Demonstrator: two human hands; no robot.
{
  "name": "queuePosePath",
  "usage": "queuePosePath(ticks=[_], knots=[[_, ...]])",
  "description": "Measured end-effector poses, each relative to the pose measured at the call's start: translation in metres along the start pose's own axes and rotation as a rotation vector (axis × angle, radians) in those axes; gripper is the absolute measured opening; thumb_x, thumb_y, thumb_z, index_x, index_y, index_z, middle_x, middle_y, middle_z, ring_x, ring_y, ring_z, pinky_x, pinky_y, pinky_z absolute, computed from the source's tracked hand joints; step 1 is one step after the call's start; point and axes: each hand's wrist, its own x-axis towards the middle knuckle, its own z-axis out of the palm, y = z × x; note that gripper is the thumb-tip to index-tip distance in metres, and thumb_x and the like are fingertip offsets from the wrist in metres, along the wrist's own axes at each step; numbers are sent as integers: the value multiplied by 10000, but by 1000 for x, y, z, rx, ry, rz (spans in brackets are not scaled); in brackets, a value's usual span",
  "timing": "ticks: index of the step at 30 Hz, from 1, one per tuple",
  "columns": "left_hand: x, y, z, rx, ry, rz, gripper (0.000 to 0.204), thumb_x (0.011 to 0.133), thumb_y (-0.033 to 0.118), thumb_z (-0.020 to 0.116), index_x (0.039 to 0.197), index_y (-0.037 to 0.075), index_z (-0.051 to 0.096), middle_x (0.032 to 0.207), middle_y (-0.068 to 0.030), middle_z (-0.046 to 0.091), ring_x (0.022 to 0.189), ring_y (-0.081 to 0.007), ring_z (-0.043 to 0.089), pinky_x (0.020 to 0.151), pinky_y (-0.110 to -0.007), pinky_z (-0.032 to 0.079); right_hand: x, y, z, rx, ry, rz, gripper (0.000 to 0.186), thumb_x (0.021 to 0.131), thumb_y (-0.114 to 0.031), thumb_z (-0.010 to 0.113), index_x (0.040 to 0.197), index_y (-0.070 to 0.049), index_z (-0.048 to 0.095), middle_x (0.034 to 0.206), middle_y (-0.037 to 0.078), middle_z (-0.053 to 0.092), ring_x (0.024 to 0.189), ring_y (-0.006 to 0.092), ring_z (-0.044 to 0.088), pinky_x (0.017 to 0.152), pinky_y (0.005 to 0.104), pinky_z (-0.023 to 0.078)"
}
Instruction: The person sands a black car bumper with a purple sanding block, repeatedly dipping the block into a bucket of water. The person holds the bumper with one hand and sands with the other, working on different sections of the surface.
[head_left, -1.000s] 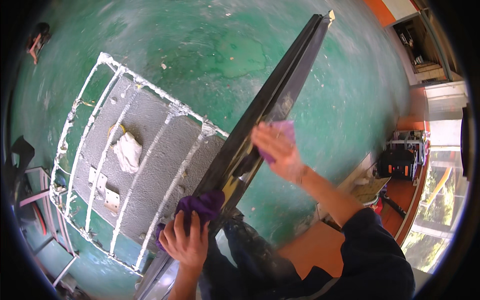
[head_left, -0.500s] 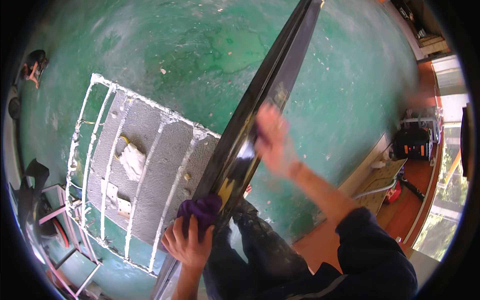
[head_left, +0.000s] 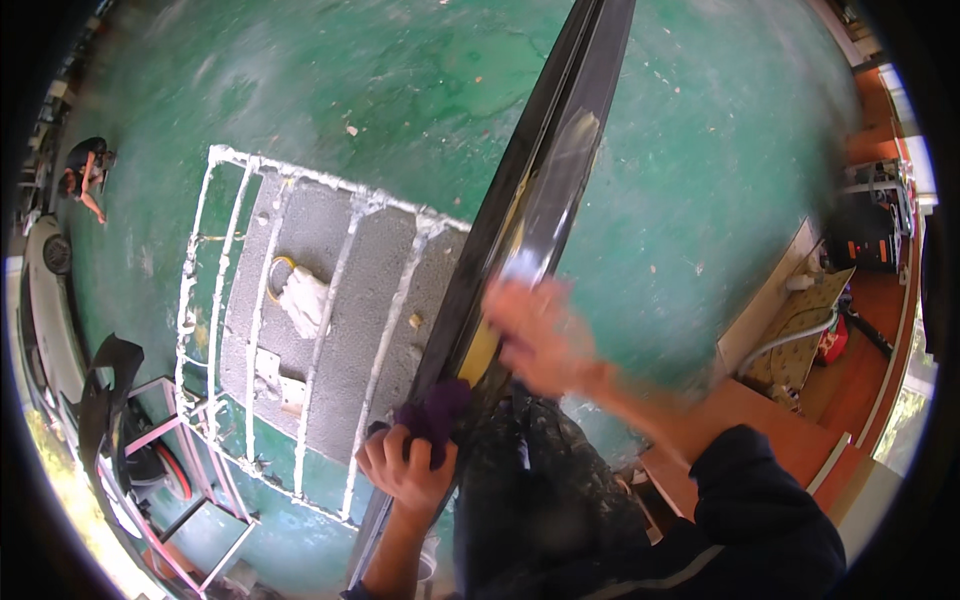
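Observation:
A long black panel (head_left: pixel 555 190), shaped like a car trim piece, runs slantwise from the far edge down past my body. Yellow filler-like patches and a pale, shiny scuffed stretch show along it. My left hand (head_left: pixel 408 465) is closed round a bunched purple cloth (head_left: pixel 437 412), which rests against the panel's near part. On the panel's right-hand face lies my right hand (head_left: pixel 545 335), smeared by motion. Whether anything is under its fingers is hidden.
Left of the panel stands a white-crusted metal rack (head_left: pixel 316 345) over a grey board, with a tape roll and crumpled white paper. A pink-framed stand (head_left: pixel 185 475) is at the lower left. A person (head_left: pixel 88 178) crouches far left. At right lie a perforated board (head_left: pixel 795 335) and a black case (head_left: pixel 868 232).
My right hand has slid down the panel toward me. My left hand still grips the purple cloth. The whole view has shifted, so the rack sits slightly further right.

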Motion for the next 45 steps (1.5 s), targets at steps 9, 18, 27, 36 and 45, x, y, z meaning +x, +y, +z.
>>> queuePosePath(ticks=[9,18,27,36,45], knots=[[-59,-19,-3,89,96,-60,290,681,214,845,865,159,628,1086,-117,640,1019,-366,620,858,-533,455,-32,-90,67,-112,50,80,760,972,-337,686,1630,-56,429,1732,188,341,1600,378,314,1313,537,215],[-59,-17,-9,40,119,-71,378,608,329,925,906,218,722,1140,-24,665,1049,-271,656,881,-478,469,45,-34,34,-232,300,146,711,1028,-308,513,1661,-21,363,1721,195,360,1606,411,308,1320,550,185],[-57,-12,-14,33,153,-84,388,619,314,922,928,204,715,1127,-28,658,1045,-278,656,887,-487,467,44,-50,31,-304,231,103,760,1057,-360,513,1700,-35,271,1744,185,324,1614,390,297,1315,540,202],[-54,-14,-7,48,133,-94,353,639,294,906,915,200,708,1126,-41,665,1046,-330,638,920,-532,461,27,-60,37,-265,251,75,738,1032,-361,581,1663,-35,379,1728,160,372,1606,354,330,1299,538,231],[-53,-10,0,117,146,-82,351,711,308,873,953,156,668,1126,-87,653,1035,-365,616,943,-529,445,8,-62,56,-146,372,202,737,1059,-331,541,1701,-61,300,1761,175,294,1628,340,280,1306,527,229]])
